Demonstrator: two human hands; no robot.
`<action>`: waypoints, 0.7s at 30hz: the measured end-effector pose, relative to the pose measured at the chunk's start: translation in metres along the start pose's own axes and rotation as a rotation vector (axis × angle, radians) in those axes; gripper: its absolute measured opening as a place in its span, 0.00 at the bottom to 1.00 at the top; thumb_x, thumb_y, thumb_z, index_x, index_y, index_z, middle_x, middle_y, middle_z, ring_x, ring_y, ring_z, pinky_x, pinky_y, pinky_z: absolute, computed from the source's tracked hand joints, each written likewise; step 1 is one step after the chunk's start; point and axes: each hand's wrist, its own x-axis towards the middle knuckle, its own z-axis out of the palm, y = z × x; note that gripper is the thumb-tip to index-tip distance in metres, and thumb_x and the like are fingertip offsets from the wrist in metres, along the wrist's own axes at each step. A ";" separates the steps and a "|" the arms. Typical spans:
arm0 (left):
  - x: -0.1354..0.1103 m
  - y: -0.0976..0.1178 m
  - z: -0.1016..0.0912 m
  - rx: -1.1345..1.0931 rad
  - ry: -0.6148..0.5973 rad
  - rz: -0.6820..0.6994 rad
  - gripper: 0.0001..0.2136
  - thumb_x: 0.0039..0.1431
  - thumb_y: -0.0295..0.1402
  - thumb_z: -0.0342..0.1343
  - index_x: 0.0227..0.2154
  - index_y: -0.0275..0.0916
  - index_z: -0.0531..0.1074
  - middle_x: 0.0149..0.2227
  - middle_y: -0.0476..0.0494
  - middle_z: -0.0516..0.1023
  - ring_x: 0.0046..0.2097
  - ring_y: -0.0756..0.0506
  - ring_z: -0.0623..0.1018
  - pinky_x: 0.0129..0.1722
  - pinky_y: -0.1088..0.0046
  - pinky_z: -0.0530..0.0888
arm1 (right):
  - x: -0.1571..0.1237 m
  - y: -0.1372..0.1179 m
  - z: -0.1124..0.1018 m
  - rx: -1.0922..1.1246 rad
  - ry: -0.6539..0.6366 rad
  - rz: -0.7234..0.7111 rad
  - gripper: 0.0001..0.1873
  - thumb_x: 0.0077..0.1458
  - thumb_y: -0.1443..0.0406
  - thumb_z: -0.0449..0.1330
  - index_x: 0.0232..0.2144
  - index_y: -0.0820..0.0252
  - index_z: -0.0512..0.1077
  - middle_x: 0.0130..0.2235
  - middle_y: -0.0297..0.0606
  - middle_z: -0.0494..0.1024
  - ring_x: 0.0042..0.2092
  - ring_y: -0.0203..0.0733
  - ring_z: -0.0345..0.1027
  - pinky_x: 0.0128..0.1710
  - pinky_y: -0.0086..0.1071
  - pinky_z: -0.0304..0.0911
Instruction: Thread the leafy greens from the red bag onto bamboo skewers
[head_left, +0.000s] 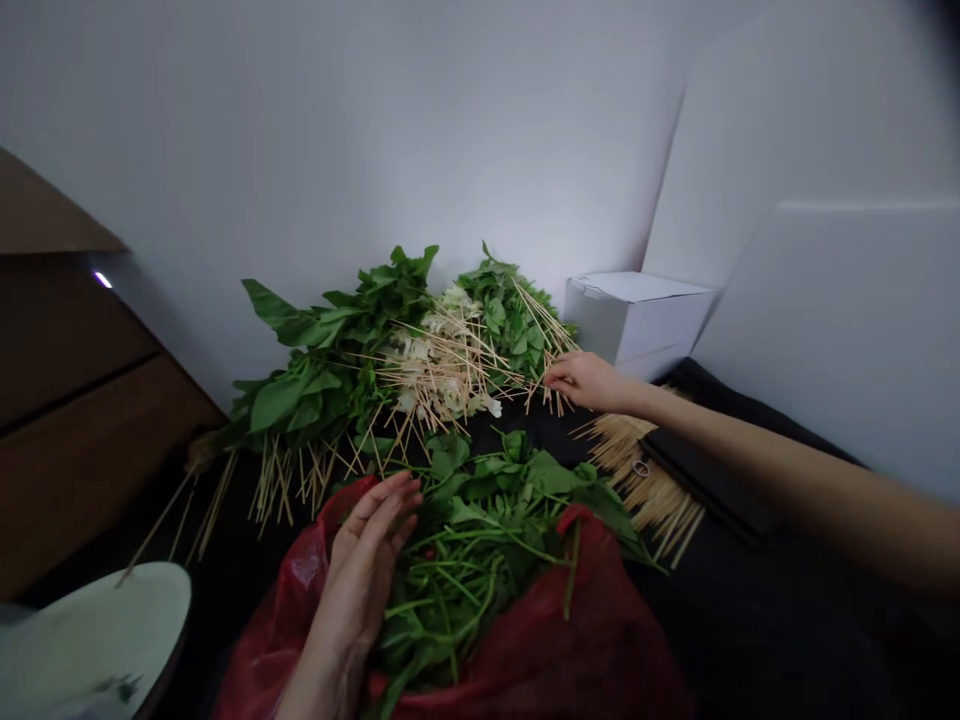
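My left hand (369, 560) is open, its fingers stretched out over the left edge of a red plastic bag (600, 610). Loose leafy greens (465, 570) with long stems fill the bag's mouth, close to those fingers. Farther off, my right hand (589, 380) has its fingers pinched together at the handle ends of wooden skewers (551, 335). These skewers run into a pile of small-leaved greens (514, 310). Skewered pale leafy vegetables (439, 370) lie just left of them. Skewered broad-leaf greens (300, 385) are heaped at the far left.
A bundle of bare skewers (637, 470) lies under my right forearm, beside a flat black object (712, 480). Behind it stands a white box (652, 310) against the wall. A pale round basin (112, 630) is at lower left, near a wooden cabinet (82, 440).
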 end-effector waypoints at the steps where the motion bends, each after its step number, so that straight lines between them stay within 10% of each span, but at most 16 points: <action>1: 0.000 0.000 0.000 -0.002 -0.005 0.003 0.22 0.43 0.41 0.72 0.42 0.41 0.80 0.45 0.44 0.82 0.46 0.46 0.78 0.42 0.75 0.73 | -0.010 0.003 0.003 -0.020 -0.058 -0.019 0.13 0.57 0.71 0.54 0.36 0.59 0.80 0.39 0.40 0.81 0.42 0.42 0.72 0.43 0.30 0.61; 7: 0.002 -0.001 0.000 0.003 -0.013 0.007 0.21 0.41 0.41 0.73 0.41 0.41 0.81 0.43 0.44 0.83 0.44 0.46 0.78 0.40 0.77 0.74 | -0.054 0.017 0.036 -0.161 -0.287 -0.021 0.12 0.49 0.76 0.56 0.27 0.62 0.79 0.31 0.46 0.80 0.35 0.45 0.72 0.38 0.34 0.61; 21: 0.003 -0.003 -0.001 -0.004 0.003 0.005 0.20 0.41 0.40 0.74 0.39 0.39 0.82 0.40 0.43 0.84 0.41 0.47 0.79 0.37 0.79 0.75 | -0.056 0.029 0.091 -0.219 -0.251 0.004 0.13 0.57 0.76 0.53 0.36 0.68 0.78 0.38 0.54 0.80 0.41 0.49 0.75 0.41 0.35 0.62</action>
